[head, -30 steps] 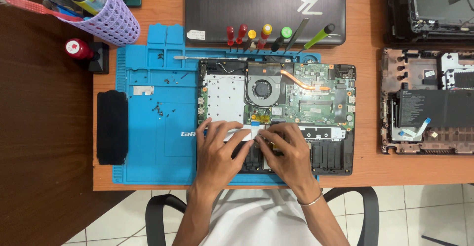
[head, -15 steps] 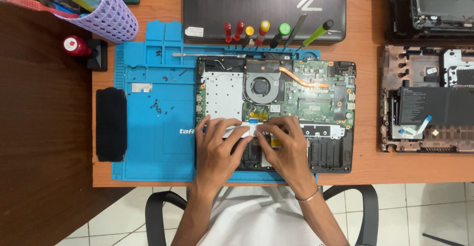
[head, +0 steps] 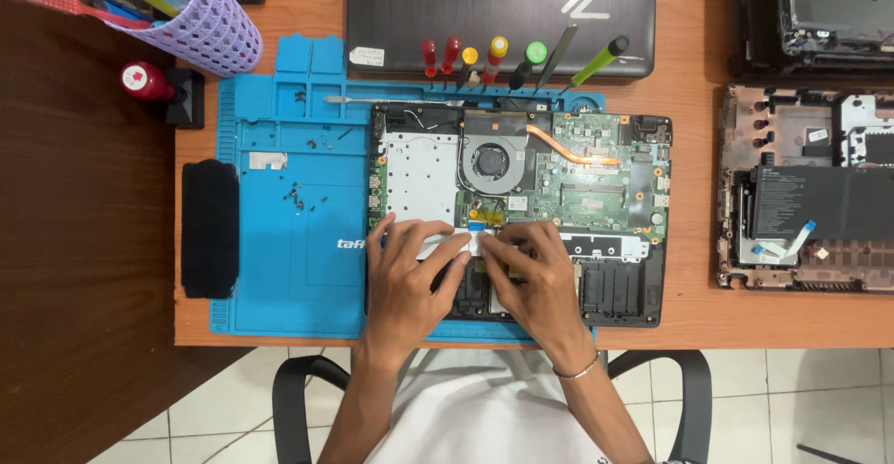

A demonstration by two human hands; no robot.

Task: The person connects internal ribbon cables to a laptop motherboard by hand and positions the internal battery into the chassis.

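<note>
Working the white ribbon cable [head: 466, 238] at the middle of the opened laptop base [head: 656, 278], right under our fingertips. Left hand [head: 410, 273] and right hand [head: 531, 278] both lie flat on the board. Left index and thumb are pinched on the white strip. Right fingertips press down just beside it at the blue-tipped connector end [head: 478, 229].

Change over the last second: very little. Both hands are in the same spot as before. The fingers have closed in slightly toward each other at the cable. The strip has not come free or shifted that we can see. We read that as fine work at the connector, not finished either way.

Outward from the hands:
- Fan [head: 491, 164] and copper heat pipe [head: 573, 150] just beyond the fingertips.
- Screwdrivers [head: 494, 59] lined up farther out.
- Loose screws [head: 300, 194] on the blue mat [head: 279, 268] off to the left hand's side.
- A second stripped chassis [head: 805, 194] well apart on the bench [head: 698, 315], to the right.
</note>
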